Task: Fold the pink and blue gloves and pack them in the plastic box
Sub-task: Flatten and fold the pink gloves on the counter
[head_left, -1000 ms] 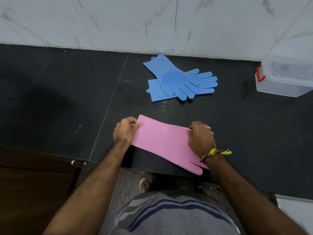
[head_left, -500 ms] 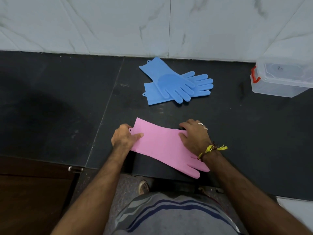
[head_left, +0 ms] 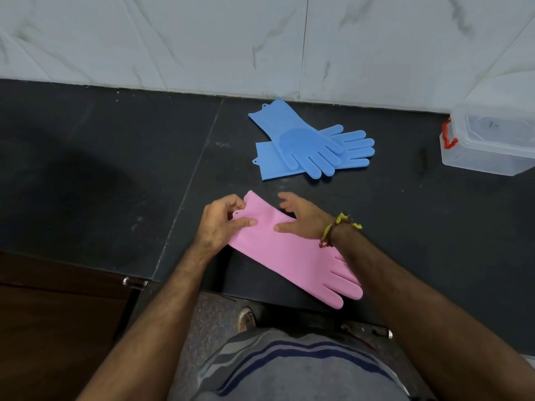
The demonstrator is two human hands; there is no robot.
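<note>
The pink gloves (head_left: 289,256) lie flat on the dark counter near its front edge, cuff up-left, fingers pointing down-right past the edge. My left hand (head_left: 220,224) pinches the cuff corner between thumb and fingers. My right hand (head_left: 304,217) hovers over the cuff's right side with its fingers spread, thumb touching the pink surface. Two blue gloves (head_left: 307,143) lie crossed further back near the wall. The clear plastic box (head_left: 489,143) with a red latch stands at the far right, without a lid on it as far as I can see.
The dark stone counter (head_left: 115,169) runs left to right with a seam down its middle. A white marble wall (head_left: 260,39) stands behind it. A brown cabinet front (head_left: 58,328) sits below at the left. My torso and a shoe show below the counter edge.
My right hand has lifted off the pink gloves and opened its fingers. My left hand now pinches the cuff corner and has raised it slightly. The view has shifted a little.
</note>
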